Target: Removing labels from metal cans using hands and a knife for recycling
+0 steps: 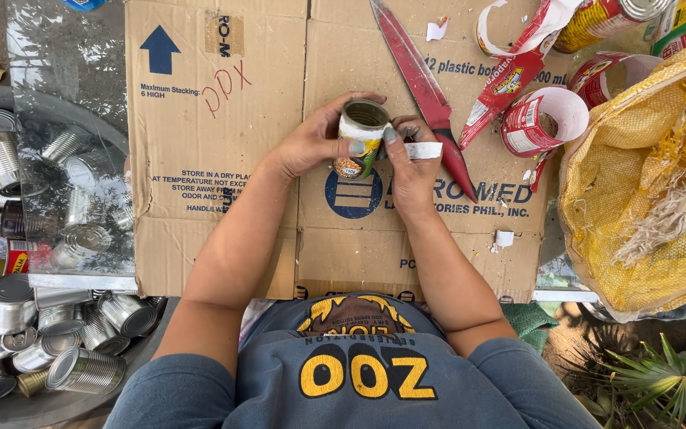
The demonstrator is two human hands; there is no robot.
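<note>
1. Cardboard, brown and flattened (224, 159), covers the surface; all the handling takes place over its middle.
2. Left hand (311, 143) wraps a small tin can (361, 137) from the side, fingers curled closed around its body, thumb at the near side. The can stands open end up, just above the cardboard, partly covered by a label in green and yellow.
3. Right hand (410, 163) presses against the can's right side; its fingers are pinched on a white strip of label paper (424, 149) that sticks out to the right, and its thumb lies on the can's label.
4. A long knife with a red-coated blade (426, 95) lies on the cardboard just beyond the right hand, tip pointing toward the person.
5. Peeled red and white labels (537, 119) curl in a loose heap to the right of the knife.
6. A yellow woven sack (653, 183) sits at the far right, mouth open, frayed threads showing.
7. At the left, a round basin (9, 409) holds many bare silver cans (9, 302), lying at all angles.
8. A clear plastic sheet (73, 143) overlaps the basin's upper part.
</note>
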